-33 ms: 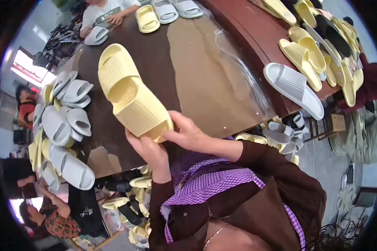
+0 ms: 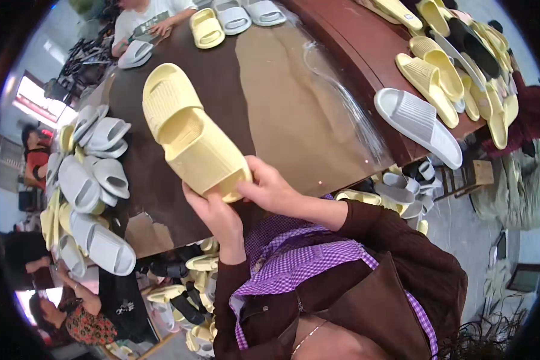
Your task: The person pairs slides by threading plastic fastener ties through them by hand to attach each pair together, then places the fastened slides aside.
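Note:
A pair of pale yellow slide slippers (image 2: pixel 201 150), apparently tucked into each other with their ribbed straps at opposite ends, is held up over the brown table, slanting to the far left. My left hand (image 2: pixel 216 217) grips the near end from below and the left, fingers partly hidden beneath it. My right hand (image 2: pixel 269 187) pinches the same end from the right, thumb on the strap's edge. Both hands are closed on the slippers.
Grey and yellow slippers (image 2: pixel 81 180) are heaped along the table's left edge. A grey slipper (image 2: pixel 418 123) lies on the raised red-brown ledge (image 2: pixel 348 66), near more yellow ones (image 2: pixel 429 84). Across the table (image 2: pixel 306 120) a person (image 2: pixel 153 24) handles grey slippers (image 2: pixel 135 54).
The yellow slippers and both hands have shifted very slightly to the right over the table. My grip looks the same.

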The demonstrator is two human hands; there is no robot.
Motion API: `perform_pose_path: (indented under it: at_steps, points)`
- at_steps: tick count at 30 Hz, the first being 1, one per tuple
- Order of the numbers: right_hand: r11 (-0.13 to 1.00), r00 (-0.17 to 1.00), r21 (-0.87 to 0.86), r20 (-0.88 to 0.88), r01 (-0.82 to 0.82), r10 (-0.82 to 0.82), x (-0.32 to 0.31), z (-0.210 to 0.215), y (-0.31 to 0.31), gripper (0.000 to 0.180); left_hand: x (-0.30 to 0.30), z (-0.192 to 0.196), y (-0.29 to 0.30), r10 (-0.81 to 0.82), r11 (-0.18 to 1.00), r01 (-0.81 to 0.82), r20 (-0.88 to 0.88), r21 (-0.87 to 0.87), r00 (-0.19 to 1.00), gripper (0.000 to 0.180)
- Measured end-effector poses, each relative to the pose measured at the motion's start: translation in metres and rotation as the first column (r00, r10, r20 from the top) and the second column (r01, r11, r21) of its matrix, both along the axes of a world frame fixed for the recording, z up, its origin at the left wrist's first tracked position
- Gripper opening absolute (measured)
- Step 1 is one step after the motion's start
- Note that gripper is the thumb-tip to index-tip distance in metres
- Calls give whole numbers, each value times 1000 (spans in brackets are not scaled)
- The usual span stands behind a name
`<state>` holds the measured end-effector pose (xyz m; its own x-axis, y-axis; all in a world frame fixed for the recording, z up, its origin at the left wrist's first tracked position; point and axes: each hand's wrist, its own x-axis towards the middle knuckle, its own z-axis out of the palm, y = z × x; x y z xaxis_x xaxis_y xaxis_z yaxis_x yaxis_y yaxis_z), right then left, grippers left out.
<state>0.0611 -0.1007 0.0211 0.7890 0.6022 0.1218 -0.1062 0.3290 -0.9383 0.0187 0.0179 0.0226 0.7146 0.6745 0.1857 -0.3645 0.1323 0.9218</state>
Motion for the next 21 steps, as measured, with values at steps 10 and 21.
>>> perform_pose_path:
  at_steps: [10, 21]
  points:
    - [980, 980, -151, -166, -132, 107, 36, -10, -53, 32, 13, 8, 101, -387, 874, 383, 47, -298, 921, 54]
    - [872, 981, -475, 83, -114, 173, 29, 3, -68, 35, 39, -2, 141, -135, 951, 69, -202, -302, 970, 30]
